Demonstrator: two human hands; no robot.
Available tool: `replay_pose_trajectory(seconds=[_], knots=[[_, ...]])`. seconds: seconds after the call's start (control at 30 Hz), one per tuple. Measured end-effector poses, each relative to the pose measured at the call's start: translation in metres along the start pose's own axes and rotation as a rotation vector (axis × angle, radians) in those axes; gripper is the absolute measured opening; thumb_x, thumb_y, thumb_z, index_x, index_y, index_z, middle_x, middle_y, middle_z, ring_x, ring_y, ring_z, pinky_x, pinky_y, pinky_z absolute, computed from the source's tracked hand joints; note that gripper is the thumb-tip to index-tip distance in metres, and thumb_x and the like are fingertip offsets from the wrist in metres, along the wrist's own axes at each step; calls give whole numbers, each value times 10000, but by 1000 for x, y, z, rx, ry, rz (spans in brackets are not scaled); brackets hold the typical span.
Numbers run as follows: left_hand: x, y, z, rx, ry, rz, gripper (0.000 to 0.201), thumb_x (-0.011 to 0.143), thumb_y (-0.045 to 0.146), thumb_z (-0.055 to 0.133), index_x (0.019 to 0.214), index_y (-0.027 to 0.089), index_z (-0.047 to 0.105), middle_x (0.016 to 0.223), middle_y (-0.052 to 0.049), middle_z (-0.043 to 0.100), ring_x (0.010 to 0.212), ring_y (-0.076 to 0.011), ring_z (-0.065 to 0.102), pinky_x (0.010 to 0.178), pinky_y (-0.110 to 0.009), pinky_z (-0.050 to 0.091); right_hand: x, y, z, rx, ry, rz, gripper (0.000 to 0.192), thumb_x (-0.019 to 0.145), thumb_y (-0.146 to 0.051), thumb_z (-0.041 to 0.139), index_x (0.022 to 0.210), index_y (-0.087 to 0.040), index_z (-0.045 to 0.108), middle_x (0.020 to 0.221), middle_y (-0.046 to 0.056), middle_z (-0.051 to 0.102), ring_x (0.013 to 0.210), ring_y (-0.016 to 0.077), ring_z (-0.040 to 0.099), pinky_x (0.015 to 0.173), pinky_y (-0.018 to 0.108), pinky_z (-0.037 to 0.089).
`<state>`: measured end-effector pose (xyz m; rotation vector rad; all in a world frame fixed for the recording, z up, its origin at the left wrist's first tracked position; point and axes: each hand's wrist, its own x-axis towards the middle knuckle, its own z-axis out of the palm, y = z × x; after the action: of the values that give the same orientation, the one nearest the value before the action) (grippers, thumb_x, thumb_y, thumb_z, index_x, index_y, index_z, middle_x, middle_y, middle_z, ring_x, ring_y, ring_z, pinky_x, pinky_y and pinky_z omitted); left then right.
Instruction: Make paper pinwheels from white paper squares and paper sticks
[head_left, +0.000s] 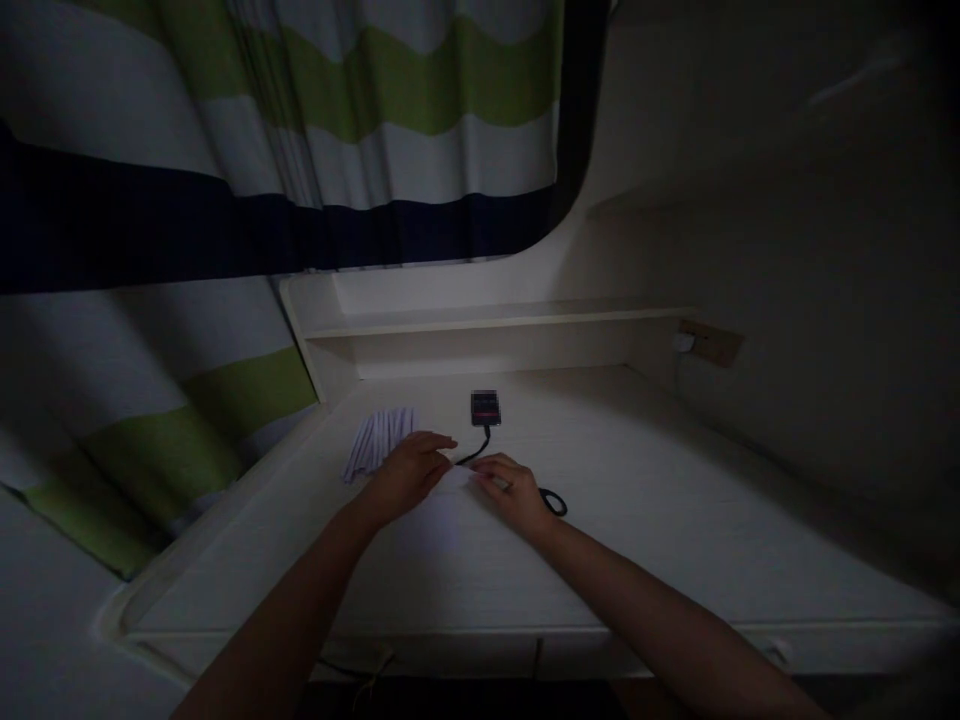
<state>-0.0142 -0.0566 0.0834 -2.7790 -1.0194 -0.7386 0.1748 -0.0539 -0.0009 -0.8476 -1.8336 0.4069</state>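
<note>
My left hand (411, 474) and my right hand (516, 494) face each other above the desk, each with fingers pinched. Between their fingertips runs a thin, pale strip (461, 469), held at both ends; its material is too dim to make out. Just beyond my left hand lies a pile of pale, narrow strips (375, 438), partly hidden by the fingers. A black loop (553, 503), perhaps a handle, shows beside my right hand, which covers the rest of it.
A small device with a lit screen (485, 408) lies past my hands, with a black cable (486, 440) running toward me. The white desk (645, 540) has a low shelf (480, 318) behind it. A striped curtain (420, 120) hangs at the left. A plug (683, 342) sits in the wall socket.
</note>
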Motion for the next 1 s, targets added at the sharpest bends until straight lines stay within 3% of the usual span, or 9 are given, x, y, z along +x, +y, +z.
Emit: replay_pose_trajectory(seconds=[0.17,0.3,0.47,0.57,0.63,0.73,0.83,0.9,1.0], knots=[[29,24,54,85,387,236,123,774,149,482,829,173,589,960,-50,621,953,-157,506,835,-352,399,4,25,-34,39,180,-17,176,763,-289,534,890,-208,626,965,65,578,835,147,565,636,248,477],[36,25,98,21,547,261,139,737,116,532,851,178,583,930,-46,619,956,-156,498,813,-338,417,3,46,-53,-38,197,-39,152,777,-236,508,820,-210,652,927,59,594,839,149,571,675,263,476],[29,11,110,-150,667,-53,50,688,246,605,709,207,627,957,-47,562,944,-181,482,820,-365,401,-2,50,-58,-164,117,-119,197,767,-176,503,900,-223,642,980,60,601,885,162,564,768,296,458],[25,2,110,-400,732,-345,165,674,345,599,677,182,617,971,-62,524,930,-182,494,805,-342,402,-4,49,-58,-272,144,-161,210,779,-158,473,909,-203,631,964,70,606,877,160,569,762,291,468],[24,-3,113,-652,772,-566,272,667,407,584,796,168,594,938,-64,533,835,-156,527,742,-306,424,-4,49,-59,-291,179,-159,204,784,-158,463,896,-190,631,953,78,606,868,160,572,761,290,472],[24,-3,121,-1120,612,-815,406,698,502,489,858,138,569,846,-65,571,696,-127,547,648,-269,427,-5,50,-59,-287,188,-155,206,785,-153,455,895,-181,627,966,88,599,884,163,567,775,296,470],[24,1,126,-1382,359,-819,419,671,487,531,850,112,584,832,-78,589,651,-120,544,604,-247,410,-5,49,-56,-250,120,-178,223,772,-140,459,917,-192,620,1004,86,590,927,169,552,802,309,457],[24,2,126,-1399,297,-738,401,637,428,595,880,109,590,805,-72,601,663,-129,544,618,-249,406,-5,48,-52,-191,76,-188,246,761,-136,457,938,-204,614,1050,79,574,978,176,526,833,325,436],[22,0,125,-1205,345,-726,352,622,418,603,787,107,608,685,-40,601,624,-132,527,589,-243,390,-3,47,-49,-18,133,-85,271,770,-182,440,994,-215,588,1147,75,510,965,176,527,830,338,426]])
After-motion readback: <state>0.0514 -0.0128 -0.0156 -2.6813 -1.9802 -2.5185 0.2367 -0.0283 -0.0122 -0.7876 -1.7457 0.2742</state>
